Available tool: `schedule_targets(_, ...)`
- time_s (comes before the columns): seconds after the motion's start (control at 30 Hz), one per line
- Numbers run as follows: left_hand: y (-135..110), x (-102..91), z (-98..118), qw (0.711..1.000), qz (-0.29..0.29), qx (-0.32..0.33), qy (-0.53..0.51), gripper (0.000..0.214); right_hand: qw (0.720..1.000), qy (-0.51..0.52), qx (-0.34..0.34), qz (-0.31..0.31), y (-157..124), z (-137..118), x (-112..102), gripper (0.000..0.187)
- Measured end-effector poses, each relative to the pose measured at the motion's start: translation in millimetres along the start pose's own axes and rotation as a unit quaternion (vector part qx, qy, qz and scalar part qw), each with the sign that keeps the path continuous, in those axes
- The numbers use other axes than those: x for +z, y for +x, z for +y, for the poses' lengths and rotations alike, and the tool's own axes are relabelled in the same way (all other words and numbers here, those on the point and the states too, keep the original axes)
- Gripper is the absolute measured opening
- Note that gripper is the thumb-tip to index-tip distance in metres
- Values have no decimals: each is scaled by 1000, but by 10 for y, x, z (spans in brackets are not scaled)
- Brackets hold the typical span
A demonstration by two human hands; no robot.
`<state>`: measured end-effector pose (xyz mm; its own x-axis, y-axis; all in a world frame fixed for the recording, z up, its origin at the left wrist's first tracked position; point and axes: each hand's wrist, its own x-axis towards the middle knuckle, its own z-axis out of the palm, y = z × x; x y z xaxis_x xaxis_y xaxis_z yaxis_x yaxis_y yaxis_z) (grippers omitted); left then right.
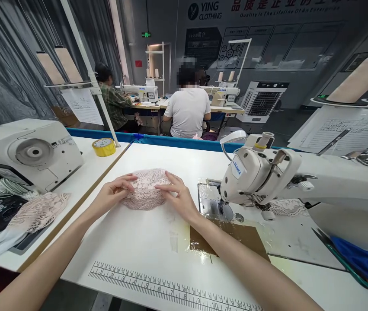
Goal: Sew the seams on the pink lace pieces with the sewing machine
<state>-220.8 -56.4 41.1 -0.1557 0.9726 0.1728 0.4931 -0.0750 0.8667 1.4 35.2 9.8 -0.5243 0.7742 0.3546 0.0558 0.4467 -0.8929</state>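
A pale pink lace piece [146,190] lies on the white sewing table, left of the sewing machine. My left hand [116,190] holds its left edge, fingers bent over the lace with the thumb beneath or behind. On the opposite side, my right hand [179,194] grips the right edge between thumb and fingers. The lace looks gathered or stacked in layers, with a denser band along its near side. To the right stands the white JUKI sewing machine [245,172], its needle area above a metal plate [211,203].
Scissors [342,259] and blue cloth [365,263] lie at the right. A printed ruler [171,285] runs along the front edge. Yellow tape [104,147], another machine [31,151] and more lace [39,211] occupy the left table. Two people sit at machines beyond.
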Motion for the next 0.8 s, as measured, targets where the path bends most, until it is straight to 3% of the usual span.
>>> schedule_targets(0.13, -53, 8, -26, 1000, -21, 5, 19, 23, 999, 26, 32, -5, 25, 15, -6, 42)
schedule_targets(0.33, -109, 28, -30, 998, -38, 2, 51, 18, 995, 74, 60, -10, 80, 13, -38, 37)
schedule_targets(0.53, -189, 75, 17, 998, 9, 0, 58, 24, 996, 44, 64, -51, 108, -22, -59, 39)
schedule_targets(0.67, -220, 113, -119, 980, 3, 7, 201, 49, 992, -7, 113, -53, 32, -27, -101, 38)
schedule_targets(0.73, -218, 113, -240, 953, -7, 57, 297, 50, 990, -35, 128, -43, -109, -47, -203, 40)
schedule_targets(0.8, -195, 91, -340, 929, 12, 98, 356, 51, 991, -64, 98, -62, -333, -92, -381, 40)
